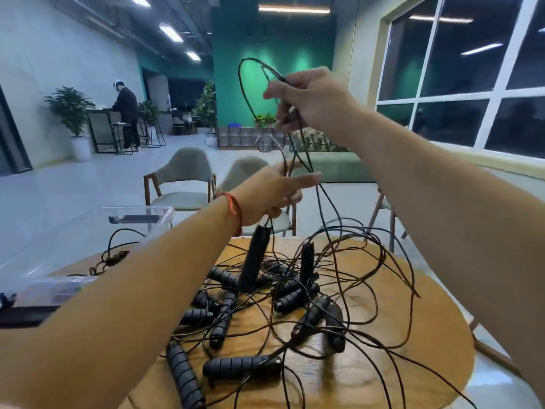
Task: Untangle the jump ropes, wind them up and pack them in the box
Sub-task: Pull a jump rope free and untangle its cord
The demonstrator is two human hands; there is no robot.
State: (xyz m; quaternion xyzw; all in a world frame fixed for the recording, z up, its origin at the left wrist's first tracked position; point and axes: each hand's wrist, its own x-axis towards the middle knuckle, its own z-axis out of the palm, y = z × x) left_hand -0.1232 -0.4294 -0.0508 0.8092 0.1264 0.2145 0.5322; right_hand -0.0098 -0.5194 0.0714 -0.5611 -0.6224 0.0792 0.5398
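Tangle of black jump ropes (295, 305) with ribbed cylindrical handles and thin cords occupies the centre of the round wooden worktop (436, 335), spreading from 12 o'clock to 6 o'clock. Transparent rectangular plastic box (138, 208) stands at the 10 o'clock edge of the worktop, apart from the main tangle; its contents cannot be told.

Right hand (309, 95) is raised high above the worktop at 12 o'clock, fingers clenched around several strands of thin black cord (242, 93). A loop of that cord arcs up toward 11 o'clock of the hand.

Left hand (271, 193) is lower, between the right hand and the tangle. Its lower fingers are curled around cord strands that descend from the right hand, and one finger is extended toward 3 o'clock. A smooth black handle (255, 258) hangs directly below the left hand, its lower end among the jump ropes. A second handle (307, 261) stands nearly upright at 3 o'clock of the first.

A red string bracelet (234, 208) circles the left wrist.
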